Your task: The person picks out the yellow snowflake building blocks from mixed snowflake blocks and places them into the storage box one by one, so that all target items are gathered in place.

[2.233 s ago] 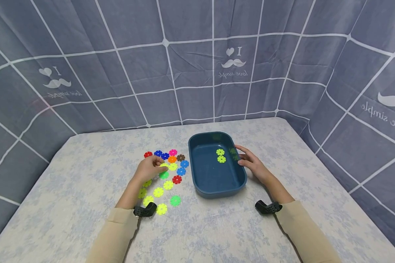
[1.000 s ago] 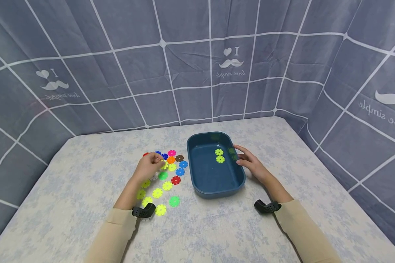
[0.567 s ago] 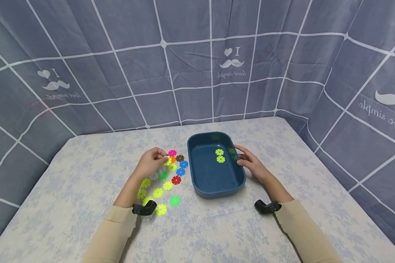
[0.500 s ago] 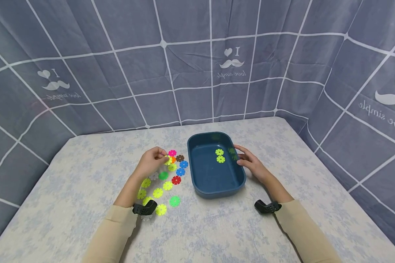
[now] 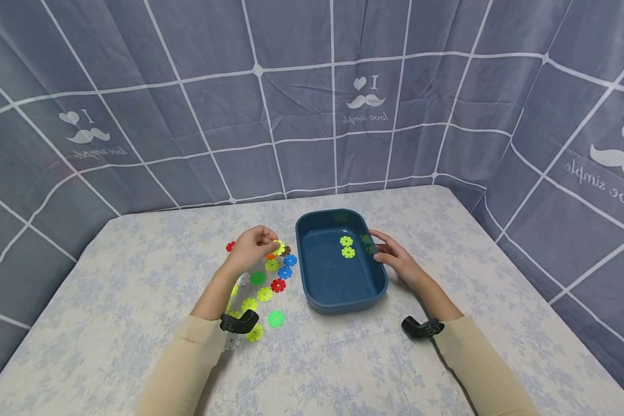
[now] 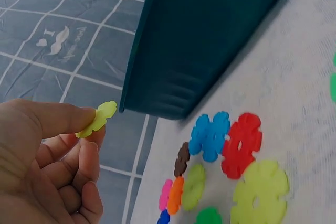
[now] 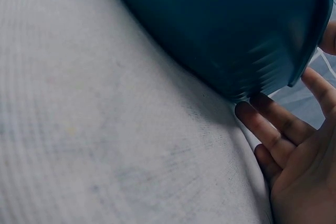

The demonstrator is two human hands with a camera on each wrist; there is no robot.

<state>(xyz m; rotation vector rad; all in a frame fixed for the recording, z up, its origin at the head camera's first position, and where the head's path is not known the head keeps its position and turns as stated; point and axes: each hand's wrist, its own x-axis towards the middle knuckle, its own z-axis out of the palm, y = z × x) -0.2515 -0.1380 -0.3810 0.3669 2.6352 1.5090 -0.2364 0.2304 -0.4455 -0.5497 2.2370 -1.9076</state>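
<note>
My left hand (image 5: 251, 249) pinches a yellow-green snowflake disc (image 6: 107, 110) between thumb and forefinger, raised above the table. Its other fingers curl below. The blue plastic bin (image 5: 329, 277) stands just to the right, apart from the held disc. At its far right side rests my right hand (image 5: 401, 263), the extended fingers (image 7: 262, 129) touching the ribbed outer wall and the thumb up by the rim. Inside the bin lie two yellow-green discs (image 5: 348, 252), side by side. Under and around the left hand are loose discs, including a red one (image 5: 278, 285) and a blue one (image 5: 285, 272).
More discs lie left of the bin: a green one (image 5: 276, 318) nearer the front and several yellow-green ones (image 5: 264, 294). The left forearm covers part of them. A patterned cloth (image 5: 343, 364) covers the table, and a grey-blue curtain (image 5: 301, 115) hangs behind.
The left hand took hold of a yellow-green disc from the cluster, raised it, and carried it right toward the bin. The right hand and the bin have stayed in place.
</note>
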